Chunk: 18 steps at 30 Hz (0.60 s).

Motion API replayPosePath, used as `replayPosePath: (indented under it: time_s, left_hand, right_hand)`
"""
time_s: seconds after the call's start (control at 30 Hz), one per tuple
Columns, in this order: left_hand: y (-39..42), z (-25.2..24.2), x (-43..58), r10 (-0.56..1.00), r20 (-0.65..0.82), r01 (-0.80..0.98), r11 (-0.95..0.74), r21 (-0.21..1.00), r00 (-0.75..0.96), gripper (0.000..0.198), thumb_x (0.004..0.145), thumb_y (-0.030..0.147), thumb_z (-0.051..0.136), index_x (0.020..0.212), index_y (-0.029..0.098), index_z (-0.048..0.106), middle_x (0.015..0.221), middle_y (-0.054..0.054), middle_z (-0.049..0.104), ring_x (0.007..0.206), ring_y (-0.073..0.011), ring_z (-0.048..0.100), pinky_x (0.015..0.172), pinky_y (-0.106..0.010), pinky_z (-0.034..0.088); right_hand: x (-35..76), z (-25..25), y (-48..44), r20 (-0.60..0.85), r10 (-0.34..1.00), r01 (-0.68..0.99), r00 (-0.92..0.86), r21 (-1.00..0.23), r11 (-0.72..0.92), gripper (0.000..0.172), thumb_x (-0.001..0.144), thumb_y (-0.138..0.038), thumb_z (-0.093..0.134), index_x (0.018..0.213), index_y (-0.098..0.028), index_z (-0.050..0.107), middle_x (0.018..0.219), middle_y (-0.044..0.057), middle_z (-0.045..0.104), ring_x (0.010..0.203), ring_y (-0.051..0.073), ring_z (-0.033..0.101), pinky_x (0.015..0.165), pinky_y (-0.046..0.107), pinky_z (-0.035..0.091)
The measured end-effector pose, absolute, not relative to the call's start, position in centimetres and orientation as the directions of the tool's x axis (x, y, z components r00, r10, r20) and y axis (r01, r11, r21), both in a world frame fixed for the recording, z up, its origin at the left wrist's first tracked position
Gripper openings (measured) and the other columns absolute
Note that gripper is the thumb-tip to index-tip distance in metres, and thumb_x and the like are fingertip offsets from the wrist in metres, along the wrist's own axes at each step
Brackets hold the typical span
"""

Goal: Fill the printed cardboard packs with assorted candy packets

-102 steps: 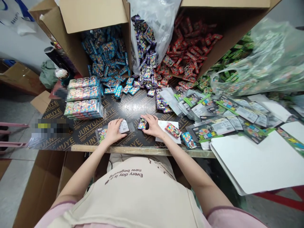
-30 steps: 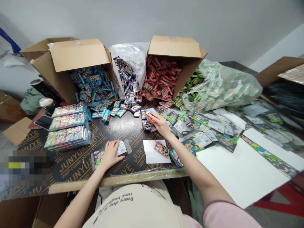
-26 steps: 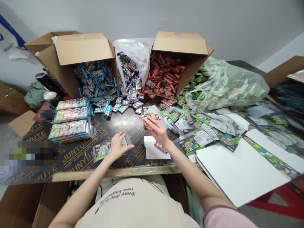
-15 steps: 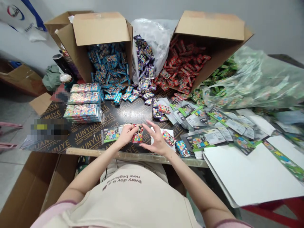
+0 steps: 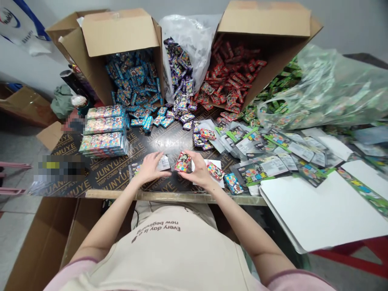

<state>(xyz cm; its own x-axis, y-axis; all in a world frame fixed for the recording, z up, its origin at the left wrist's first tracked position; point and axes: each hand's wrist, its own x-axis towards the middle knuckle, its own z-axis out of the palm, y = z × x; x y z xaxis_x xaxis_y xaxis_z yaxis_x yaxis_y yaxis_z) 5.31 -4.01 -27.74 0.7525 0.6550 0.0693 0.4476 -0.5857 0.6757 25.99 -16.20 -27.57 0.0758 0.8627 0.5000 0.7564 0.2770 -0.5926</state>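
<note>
My right hand [image 5: 198,169] pinches a small red candy box [image 5: 183,161] between thumb and fingers, just above the dark tabletop. To the left of it my left hand [image 5: 150,166] is open, thumb and fingers apart. Under and beside that hand lies a printed plastic pouch [image 5: 136,169], partly covered by it; a white barcode label [image 5: 164,163] shows at the fingertips. Close by on the right, another red candy box [image 5: 215,171] rests on a white sheet, with a blue candy box [image 5: 233,184] beside it near the table edge.
Stacked wrapped multipacks [image 5: 104,131] stand at left. Behind are a carton of blue boxes [image 5: 121,38], a clear bag of purple boxes [image 5: 203,36], a carton of red boxes [image 5: 263,18] and a green-box bag [image 5: 333,89]. Flat pouches [image 5: 273,167] and white boards [image 5: 321,214] lie right.
The red candy box has passed from my left hand to my right hand. My left hand has let go, opened and shifted slightly left. The view has tilted a little.
</note>
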Motion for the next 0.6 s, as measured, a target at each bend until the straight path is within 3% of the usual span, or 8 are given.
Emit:
replayPosePath:
  time_s: [0.07,0.13,0.33,0.6]
  left_hand:
    - [-3.2,-29.2,4.3,0.637,0.031,0.557,-0.696,0.454,0.77,0.108,0.055,0.053,0.083,0.143,0.013,0.035,0.134,-0.021,0.048,0.124,-0.0383,0.041,0.107,-0.055,0.025]
    - [-3.0,-30.3,3.9,0.613,0.005,0.57,-0.738,0.361,0.79,0.112,0.057,0.047,0.083,0.147,0.012,0.025,0.126,-0.02,0.051,0.117,-0.036,0.046,0.102,-0.052,0.031]
    - [-3.4,-30.4,3.7,0.537,0.152,0.433,-0.791,0.433,0.83,0.117,0.064,0.039,0.08,0.151,0.018,0.005,0.126,-0.015,0.051,0.113,-0.033,0.048,0.099,-0.048,0.036]
    - [-3.0,-29.4,3.6,0.498,0.172,0.341,-0.769,0.541,0.85,0.119,0.063,0.033,0.08,0.151,0.019,0.0,0.129,-0.013,0.051,0.116,-0.0311,0.047,0.102,-0.046,0.036]
  right_hand:
    - [27.0,-28.9,-15.7,0.459,0.886,0.79,0.061,-0.565,0.238,0.086,0.071,-0.039,0.076,0.144,-0.024,0.033,0.13,0.013,0.055,0.113,0.032,0.054,0.094,0.05,0.046]
    - [27.6,-30.1,-15.3,0.426,0.904,0.814,0.022,-0.532,0.231,0.09,0.071,-0.044,0.077,0.145,-0.022,0.032,0.132,0.015,0.055,0.113,0.033,0.054,0.094,0.051,0.045]
    - [26.8,-30.2,-15.3,0.344,0.935,0.819,-0.084,-0.511,0.261,0.083,0.074,-0.046,0.074,0.143,-0.021,0.035,0.132,0.015,0.056,0.115,0.032,0.053,0.094,0.048,0.042]
    - [27.0,-28.1,-15.2,0.312,0.93,0.724,-0.192,-0.595,0.349,0.071,0.072,-0.034,0.073,0.134,-0.019,0.043,0.132,0.013,0.055,0.115,0.028,0.052,0.096,0.044,0.038]
